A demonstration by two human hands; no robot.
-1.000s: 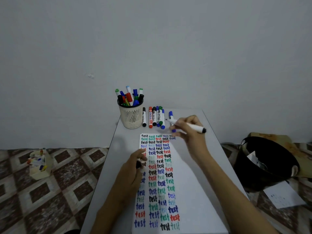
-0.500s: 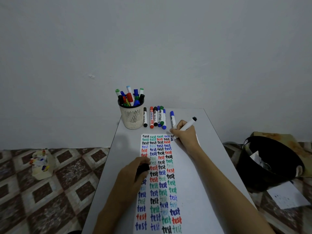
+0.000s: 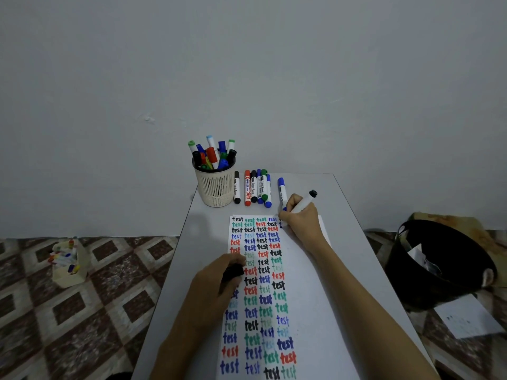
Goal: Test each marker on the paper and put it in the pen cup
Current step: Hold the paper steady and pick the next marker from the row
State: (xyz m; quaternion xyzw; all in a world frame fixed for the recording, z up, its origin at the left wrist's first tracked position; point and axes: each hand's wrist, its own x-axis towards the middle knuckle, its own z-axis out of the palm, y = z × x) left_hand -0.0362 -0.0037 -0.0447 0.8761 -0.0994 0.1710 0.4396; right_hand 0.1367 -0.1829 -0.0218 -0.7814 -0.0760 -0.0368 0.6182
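Note:
A white paper [image 3: 307,311] covered with columns of the word "test" in several colours lies along the grey table [image 3: 203,229]. My right hand [image 3: 300,219] grips a white marker [image 3: 304,202] with a black end, its tip down at the paper's top right corner. My left hand [image 3: 216,283] rests on the paper's left edge and is closed on a black marker cap [image 3: 233,270]. A beige mesh pen cup [image 3: 215,186] full of markers stands at the table's far left. Beside it lie several loose markers [image 3: 255,189], and one blue marker [image 3: 282,192] lies apart near my right hand.
A black bin [image 3: 439,267] with paper scraps stands on the floor to the right, with a white sheet [image 3: 469,319] beside it. A small beige box of markers [image 3: 68,261] sits on the tiled floor at left. A grey wall rises behind the table.
My right hand swung the marker from level in the air to tip-down on the paper's top right corner. My left hand slid slightly down the left edge with the cap.

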